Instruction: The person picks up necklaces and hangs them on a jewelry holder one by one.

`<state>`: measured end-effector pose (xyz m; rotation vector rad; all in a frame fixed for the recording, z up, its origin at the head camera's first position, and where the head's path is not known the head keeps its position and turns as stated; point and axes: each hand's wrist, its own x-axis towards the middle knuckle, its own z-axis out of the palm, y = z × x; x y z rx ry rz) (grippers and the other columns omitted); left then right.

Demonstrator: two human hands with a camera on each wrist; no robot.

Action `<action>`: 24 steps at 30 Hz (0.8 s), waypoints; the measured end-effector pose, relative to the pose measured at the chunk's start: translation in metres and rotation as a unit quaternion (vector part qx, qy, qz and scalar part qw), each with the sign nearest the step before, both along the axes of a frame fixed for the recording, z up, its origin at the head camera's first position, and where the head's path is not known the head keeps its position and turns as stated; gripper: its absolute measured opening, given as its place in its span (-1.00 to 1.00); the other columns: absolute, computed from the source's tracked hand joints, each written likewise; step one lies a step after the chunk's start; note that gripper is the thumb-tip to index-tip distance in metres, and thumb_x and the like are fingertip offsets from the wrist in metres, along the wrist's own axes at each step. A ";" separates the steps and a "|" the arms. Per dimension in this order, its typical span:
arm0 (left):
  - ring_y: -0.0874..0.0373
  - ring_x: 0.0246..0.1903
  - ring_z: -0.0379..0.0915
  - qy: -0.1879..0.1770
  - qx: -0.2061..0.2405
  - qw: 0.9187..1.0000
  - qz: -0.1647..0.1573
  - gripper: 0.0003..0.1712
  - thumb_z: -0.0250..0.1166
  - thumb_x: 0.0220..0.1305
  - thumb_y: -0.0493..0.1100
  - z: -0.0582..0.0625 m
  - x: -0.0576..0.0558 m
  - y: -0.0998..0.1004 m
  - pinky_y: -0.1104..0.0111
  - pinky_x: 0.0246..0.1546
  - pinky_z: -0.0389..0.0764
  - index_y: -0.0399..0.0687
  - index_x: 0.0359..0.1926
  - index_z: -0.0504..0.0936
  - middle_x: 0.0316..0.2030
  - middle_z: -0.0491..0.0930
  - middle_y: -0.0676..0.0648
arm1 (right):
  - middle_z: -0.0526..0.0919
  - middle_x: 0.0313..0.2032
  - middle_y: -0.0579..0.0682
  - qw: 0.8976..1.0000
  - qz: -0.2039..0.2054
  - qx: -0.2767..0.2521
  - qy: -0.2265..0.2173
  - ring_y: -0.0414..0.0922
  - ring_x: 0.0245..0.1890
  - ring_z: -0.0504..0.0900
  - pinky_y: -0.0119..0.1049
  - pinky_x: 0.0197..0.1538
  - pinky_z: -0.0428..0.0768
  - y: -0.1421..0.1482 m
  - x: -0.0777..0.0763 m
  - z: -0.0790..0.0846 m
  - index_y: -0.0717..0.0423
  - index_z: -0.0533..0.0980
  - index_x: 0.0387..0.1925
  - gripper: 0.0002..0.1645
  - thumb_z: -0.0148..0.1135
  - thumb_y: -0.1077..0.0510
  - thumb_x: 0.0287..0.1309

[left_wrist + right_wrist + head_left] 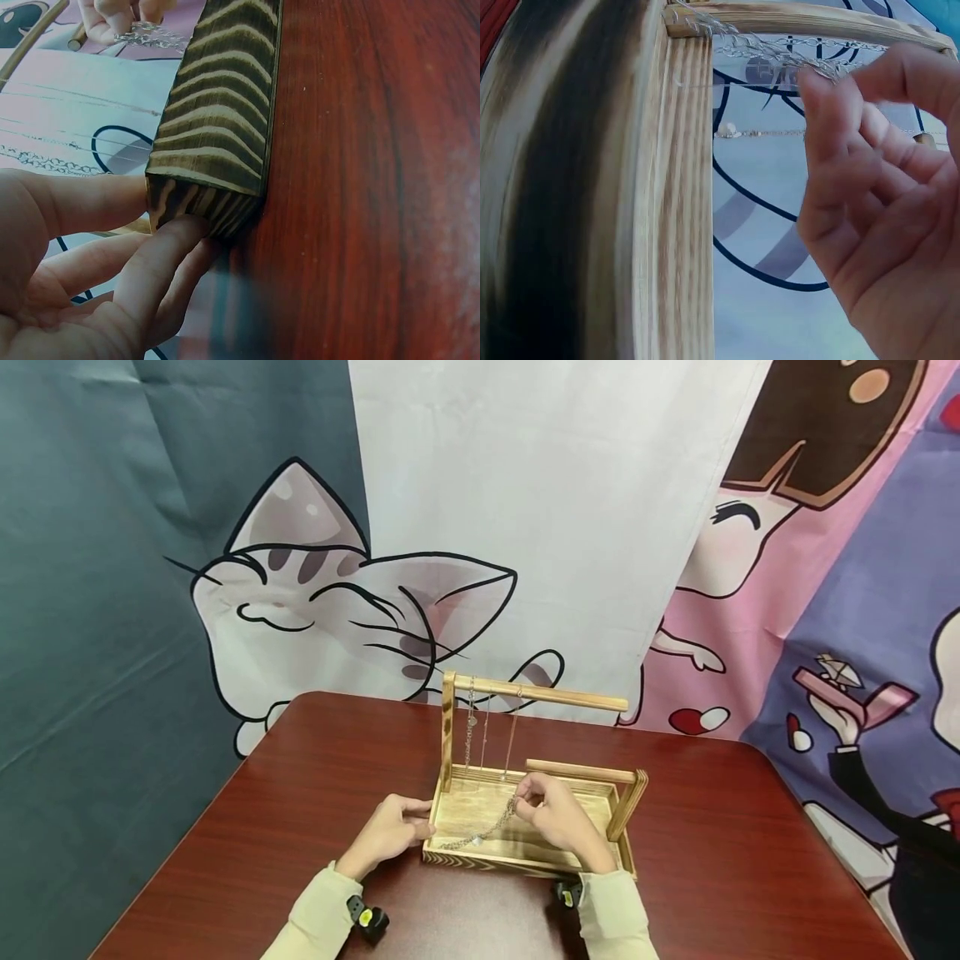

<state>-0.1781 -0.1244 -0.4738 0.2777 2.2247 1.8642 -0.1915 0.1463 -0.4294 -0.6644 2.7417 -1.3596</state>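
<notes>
A wooden jewelry stand (pixel 491 861) with a shallow tray base is on the table. My left hand (pixel 390 831) grips its left end; in the left wrist view the thumb is at the wall's edge and the fingers (pixel 161 259) rest on the striped end face. Above the tray, my right hand (pixel 553 810) pinches a silver chain (pixel 495 828) between thumb and fingertips. The chain droops leftward toward the tray's front left corner, a small pale pendant (pixel 477 840) along it. In the right wrist view the bunched chain (pixel 769 56) shows at the fingertips.
Three necklaces (pixel 469 739) hang from the stand's tall upper bar (pixel 562 696), toward its left. A lower bar (pixel 581 771) on a short right post (pixel 628 806) stands behind my right hand. Reddish-brown table (pixel 720 827) surrounds the stand; a cartoon-printed cloth (pixel 570 527) hangs behind.
</notes>
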 end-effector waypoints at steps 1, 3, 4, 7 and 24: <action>-0.08 -0.18 0.57 0.001 -0.001 1.000 0.000 -0.49 0.20 0.10 -0.43 0.000 0.000 0.000 0.30 -0.28 0.63 -0.58 0.10 0.36 -0.15 0.57 -0.40 | 0.52 -0.50 -0.13 1.000 -0.004 0.000 0.002 -0.20 -0.43 0.49 -0.40 -0.32 0.52 0.000 0.000 0.000 0.08 0.49 -0.42 -0.90 0.15 0.32 -0.03; -0.08 -0.18 0.56 0.001 -0.003 1.000 -0.002 -0.49 0.20 0.11 -0.43 0.001 0.000 0.000 0.30 -0.28 0.63 -0.57 0.10 0.36 -0.16 0.57 -0.40 | 0.52 -0.51 -0.13 1.000 -0.009 0.006 0.007 -0.20 -0.44 0.48 -0.41 -0.34 0.50 0.000 0.000 -0.001 0.11 0.50 -0.41 -0.88 0.14 0.35 -0.04; -0.09 -0.18 0.56 0.001 -0.003 1.000 -0.002 -0.49 0.20 0.11 -0.43 0.001 0.000 0.000 0.30 -0.28 0.63 -0.58 0.10 0.36 -0.17 0.57 -0.40 | 0.52 -0.51 -0.13 1.000 -0.009 0.011 0.007 -0.21 -0.46 0.48 -0.41 -0.36 0.50 0.000 0.000 -0.002 0.12 0.50 -0.40 -0.87 0.13 0.36 -0.03; -0.13 -0.18 0.56 0.002 -0.004 1.000 -0.004 -0.50 0.19 0.11 -0.44 0.006 0.003 0.000 0.28 -0.27 0.63 -0.61 0.10 0.35 -0.19 0.57 -0.42 | 0.51 -0.52 -0.14 1.000 -0.006 0.027 0.009 -0.22 -0.48 0.46 -0.42 -0.39 0.48 0.000 -0.001 -0.003 0.14 0.51 -0.39 -0.85 0.10 0.38 -0.03; -0.09 -0.19 0.57 0.005 -0.003 1.000 -0.005 -0.48 0.20 0.11 -0.42 0.000 0.001 -0.004 0.30 -0.29 0.63 -0.59 0.10 0.36 -0.18 0.58 -0.40 | 0.48 -0.52 -0.16 0.999 0.021 0.036 0.025 -0.21 -0.50 0.47 -0.40 -0.43 0.48 -0.008 0.001 0.003 0.01 0.45 -0.38 -0.87 0.11 0.31 0.07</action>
